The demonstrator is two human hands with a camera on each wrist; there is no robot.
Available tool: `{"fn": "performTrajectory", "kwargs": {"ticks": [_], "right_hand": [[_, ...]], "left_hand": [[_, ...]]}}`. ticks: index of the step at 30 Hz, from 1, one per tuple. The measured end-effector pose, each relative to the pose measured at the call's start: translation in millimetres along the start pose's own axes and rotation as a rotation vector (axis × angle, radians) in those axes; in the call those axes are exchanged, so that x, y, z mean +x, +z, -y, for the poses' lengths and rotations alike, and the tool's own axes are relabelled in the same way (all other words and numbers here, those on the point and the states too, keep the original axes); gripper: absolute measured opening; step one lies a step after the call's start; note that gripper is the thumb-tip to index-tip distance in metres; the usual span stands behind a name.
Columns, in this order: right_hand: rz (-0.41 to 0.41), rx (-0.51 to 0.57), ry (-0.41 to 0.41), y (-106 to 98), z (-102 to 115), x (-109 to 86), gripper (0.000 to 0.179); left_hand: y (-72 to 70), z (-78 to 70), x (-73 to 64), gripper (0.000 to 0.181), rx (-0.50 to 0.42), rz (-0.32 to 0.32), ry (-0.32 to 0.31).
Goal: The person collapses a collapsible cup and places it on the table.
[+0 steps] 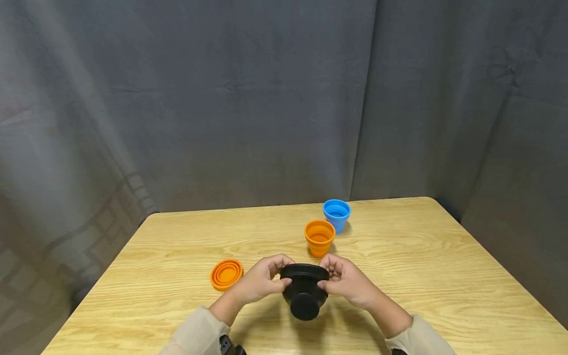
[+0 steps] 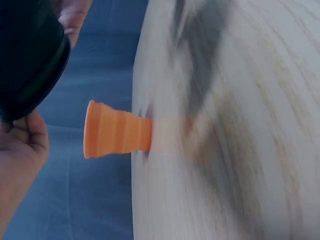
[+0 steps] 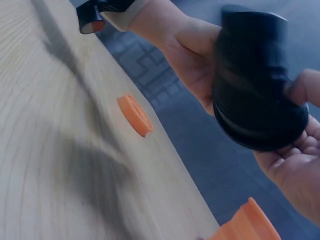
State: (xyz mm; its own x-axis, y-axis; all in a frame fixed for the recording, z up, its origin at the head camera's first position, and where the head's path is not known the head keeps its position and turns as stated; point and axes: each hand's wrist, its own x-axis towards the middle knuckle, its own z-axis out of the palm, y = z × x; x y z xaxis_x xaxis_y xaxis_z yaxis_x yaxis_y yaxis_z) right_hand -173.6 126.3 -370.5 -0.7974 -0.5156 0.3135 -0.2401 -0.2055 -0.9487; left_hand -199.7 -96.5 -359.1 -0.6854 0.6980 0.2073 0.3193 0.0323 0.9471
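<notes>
Both hands hold a black collapsible cup [image 1: 304, 291] above the table, its base tipped toward me and its rim facing away. On the left of the rim, my left hand [image 1: 262, 280] pinches it between thumb and fingers. My right hand [image 1: 350, 281] grips the opposite side the same way. In the right wrist view the cup [image 3: 252, 80] appears extended, with stepped walls. Just beyond the hands stands an orange collapsible cup [image 1: 319, 237], opened up and upright. A flattened orange cup [image 1: 227, 274] lies to the left of my left hand.
A blue collapsible cup [image 1: 337, 215] stands upright behind the orange one, near the far edge of the wooden table [image 1: 177, 256]. Grey curtains [image 1: 248, 108] hang behind the table and at its sides.
</notes>
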Motion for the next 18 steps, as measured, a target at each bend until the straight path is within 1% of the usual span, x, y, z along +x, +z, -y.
{"fn": "performTrajectory", "kwargs": {"ticks": [2, 6, 9, 11, 13, 14, 18], "right_hand": [[-0.061, -0.043, 0.036, 2, 2, 1.0, 0.024], [-0.167, -0.096, 0.089, 7, 5, 5.1, 0.022], [-0.213, -0.115, 0.102, 9, 6, 7.6, 0.020], [-0.233, -0.098, 0.098, 10, 5, 8.8, 0.017], [-0.212, -0.042, 0.070, 8, 4, 8.9, 0.015], [-0.186, -0.004, 0.048, 7, 3, 8.4, 0.016], [-0.029, 0.154, -0.036, 2, -2, 4.6, 0.028]], "left_hand": [[1.6, -0.2, 0.6, 0.018, 0.015, -0.036, -0.022], [4.9, -13.8, -0.1, 0.016, 0.067, -0.107, -0.057], [7.4, -23.9, -0.4, 0.016, 0.149, -0.149, -0.048], [8.1, -24.8, 0.6, 0.017, 0.197, -0.183, -0.036], [8.9, -26.1, 1.5, 0.017, 0.227, -0.219, -0.027], [9.4, -26.9, 1.7, 0.017, 0.231, -0.237, -0.026], [11.0, -28.7, 1.6, 0.016, 0.235, -0.293, -0.035]]}}
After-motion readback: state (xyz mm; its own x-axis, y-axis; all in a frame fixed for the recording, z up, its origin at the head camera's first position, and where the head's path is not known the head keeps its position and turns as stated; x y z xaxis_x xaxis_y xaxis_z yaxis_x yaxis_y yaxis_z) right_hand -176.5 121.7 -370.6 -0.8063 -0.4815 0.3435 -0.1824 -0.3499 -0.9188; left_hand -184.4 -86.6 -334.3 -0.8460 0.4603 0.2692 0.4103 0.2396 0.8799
